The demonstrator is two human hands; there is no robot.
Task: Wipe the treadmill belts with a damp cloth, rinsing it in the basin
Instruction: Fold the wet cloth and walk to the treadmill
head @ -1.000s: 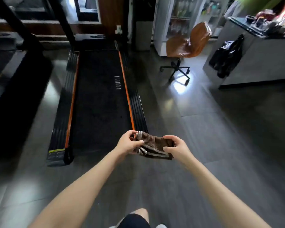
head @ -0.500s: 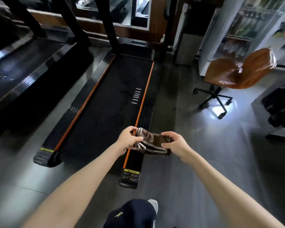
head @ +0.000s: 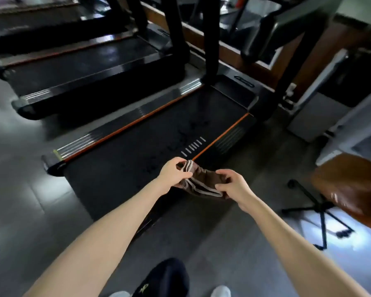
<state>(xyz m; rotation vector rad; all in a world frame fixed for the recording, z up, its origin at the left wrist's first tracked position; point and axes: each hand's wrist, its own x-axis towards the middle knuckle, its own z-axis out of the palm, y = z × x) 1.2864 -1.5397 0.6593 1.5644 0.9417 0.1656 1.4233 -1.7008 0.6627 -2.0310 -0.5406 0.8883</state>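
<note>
A brown cloth (head: pixel 204 182) with pale stripes along its edge is bunched between both hands, held in the air over the near right corner of the closest treadmill. My left hand (head: pixel 174 174) grips its left end, and my right hand (head: pixel 234 186) grips its right end. The treadmill's black belt (head: pixel 137 155) runs diagonally up to the right, edged by orange strips and ribbed side rails, with a row of short white marks near the cloth. No basin is in view.
Two more treadmills (head: pixel 84 67) lie parallel at the upper left, with black uprights (head: pixel 211 37) rising at their far ends. A brown swivel chair (head: pixel 351 185) on a star base stands at the right. Grey floor tiles (head: pixel 19 200) spread left and below. My knee (head: pixel 165 277) shows at the bottom.
The view has swung left and closer, so the treadmill now lies diagonally and the chair sits at the right edge. Both hands keep holding the cloth, now over the belt's near corner.
</note>
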